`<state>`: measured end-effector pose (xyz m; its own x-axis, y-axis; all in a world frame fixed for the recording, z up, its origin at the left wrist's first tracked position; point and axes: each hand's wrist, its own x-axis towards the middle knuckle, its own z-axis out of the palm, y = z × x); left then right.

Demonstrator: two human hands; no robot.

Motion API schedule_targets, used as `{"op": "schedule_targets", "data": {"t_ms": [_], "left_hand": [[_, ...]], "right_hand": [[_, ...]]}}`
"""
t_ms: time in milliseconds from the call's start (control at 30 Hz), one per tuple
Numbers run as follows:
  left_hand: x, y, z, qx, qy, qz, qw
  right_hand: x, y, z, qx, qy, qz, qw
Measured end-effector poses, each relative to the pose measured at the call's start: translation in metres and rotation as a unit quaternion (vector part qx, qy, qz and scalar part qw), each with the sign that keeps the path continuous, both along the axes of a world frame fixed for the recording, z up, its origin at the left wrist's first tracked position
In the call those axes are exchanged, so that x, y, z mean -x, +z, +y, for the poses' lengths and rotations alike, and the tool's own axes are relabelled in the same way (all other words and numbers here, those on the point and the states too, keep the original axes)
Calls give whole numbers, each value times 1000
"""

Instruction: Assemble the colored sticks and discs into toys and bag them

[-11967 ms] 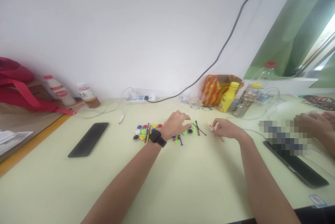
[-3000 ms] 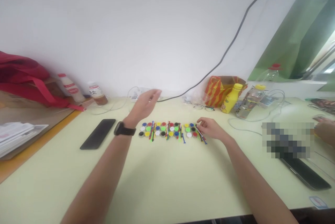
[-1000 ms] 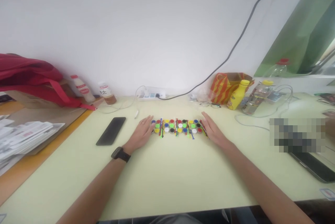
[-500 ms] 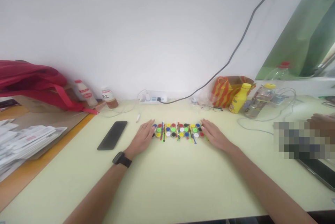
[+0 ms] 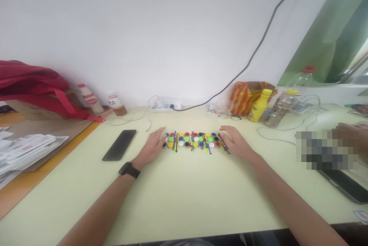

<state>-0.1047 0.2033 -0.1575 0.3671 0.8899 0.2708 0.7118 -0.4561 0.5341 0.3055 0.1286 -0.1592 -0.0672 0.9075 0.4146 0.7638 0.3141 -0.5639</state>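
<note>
Several round coloured discs [image 5: 186, 139] lie in rows on the pale green table [image 5: 178, 192], with thin coloured sticks [image 5: 206, 142] lying between groups of them. At the left end of the rows rests my left hand [image 5: 153, 143], fingers extended, its fingertips beside the end discs. My right hand [image 5: 235, 141] is at the other end, fingers stretched out, next to the last bundle of sticks [image 5: 224, 143]. Neither hand grasps anything. A black watch [image 5: 129, 169] is on my left wrist.
A black phone [image 5: 119, 145] lies left of my left hand. Bottles [image 5: 259, 105], a striped bag [image 5: 240, 96] and a power strip [image 5: 165, 106] stand along the wall. Papers [image 5: 25, 150] are at far left. Another person's hand [image 5: 350, 136] is at far right.
The view has shifted slightly. My right hand has moved a little away from the rows' right end, and the sticks there now show. My left hand has drawn slightly outward.
</note>
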Motion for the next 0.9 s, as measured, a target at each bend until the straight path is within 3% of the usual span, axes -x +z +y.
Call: {"op": "schedule_targets", "data": {"t_ms": [333, 600, 900], "left_hand": [[-1, 4, -3, 0, -6, 3, 1000], [-1, 0, 1, -4, -2, -3, 1000], [-19, 22, -19, -140, -12, -38, 989]], "right_hand": [[23, 4, -13, -4, 89, -49, 995], [35, 0, -13, -4, 87, -35, 996], [43, 22, -24, -43, 64, 41, 996]]}}
